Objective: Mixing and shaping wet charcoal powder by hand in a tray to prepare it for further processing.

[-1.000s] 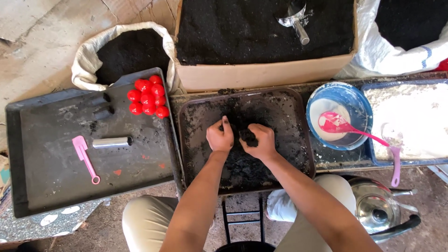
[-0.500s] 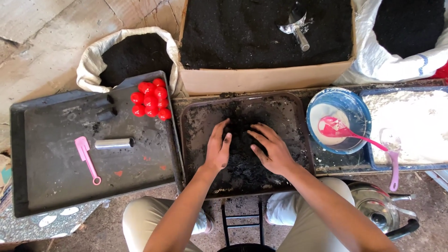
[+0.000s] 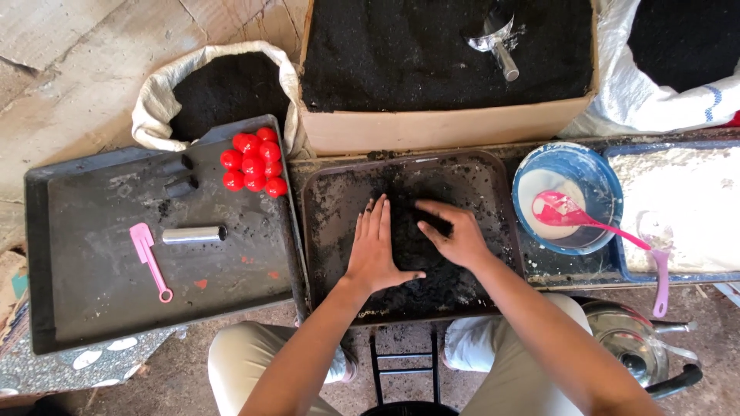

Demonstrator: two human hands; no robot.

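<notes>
My left hand [image 3: 374,246] lies flat, fingers together, on the black powder in the middle dark tray [image 3: 331,192]. My right hand [image 3: 455,231] rests beside it, palm down with fingers pointing left across a mound of black powder [image 3: 420,254]. Neither hand holds anything. The two hands sit close, thumbs nearly meeting.
The left tray [image 3: 92,308] carries red caps [image 3: 253,162], a metal tube [image 3: 193,234], a pink scraper [image 3: 149,258] and two dark cylinders [image 3: 179,176]. Behind: a cardboard box of black powder [image 3: 432,127] with a metal scoop [image 3: 493,38], and sacks [image 3: 223,88]. Right: a blue bowl [image 3: 593,173] with pink spoon [image 3: 586,219], a white-powder tray [image 3: 686,208], a kettle [image 3: 636,343].
My hands were bunched together gripping a clump of powder; they have opened and spread flat over the powder in the middle tray.
</notes>
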